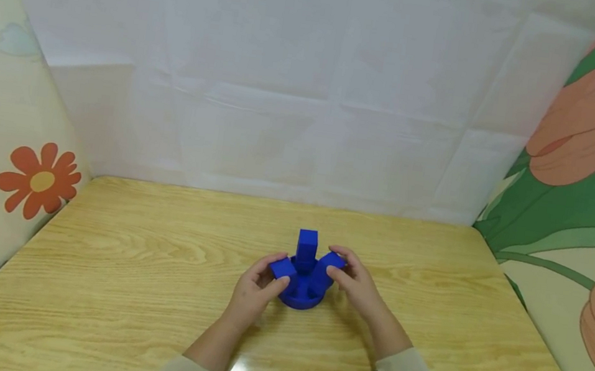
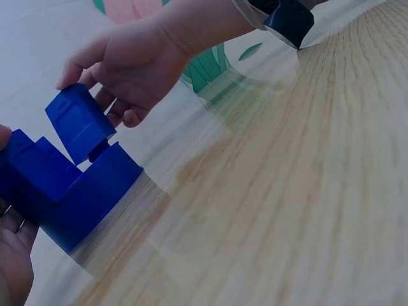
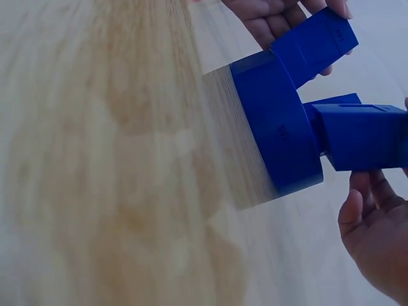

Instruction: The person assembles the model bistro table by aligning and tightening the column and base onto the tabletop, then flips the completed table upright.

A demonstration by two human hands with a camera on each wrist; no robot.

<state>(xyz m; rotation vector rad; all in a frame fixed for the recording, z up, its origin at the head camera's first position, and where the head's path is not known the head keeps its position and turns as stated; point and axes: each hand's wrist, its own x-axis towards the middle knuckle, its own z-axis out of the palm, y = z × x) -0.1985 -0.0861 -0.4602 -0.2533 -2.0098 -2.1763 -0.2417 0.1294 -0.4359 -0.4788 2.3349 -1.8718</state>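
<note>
Two blue blocks, each pinched at its own width by my left hand and right hand (one apiece), need gentle, even pressure to keep the round base flat.

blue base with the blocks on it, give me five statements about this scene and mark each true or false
1. The round blue base sits on the light wood-grain table. True.
2. Both hands hold the same block. False: the left hand holds the left blue four-sided block, and the right hand holds the right blue four-sided block.
3. The rear blue four-sided block stands upright with no hand on it. True.
4. The right blue four-sided block stands straight up. False: it leans outward, away from the middle of the base.
5. A creased white sheet hangs behind the table. True.
</note>
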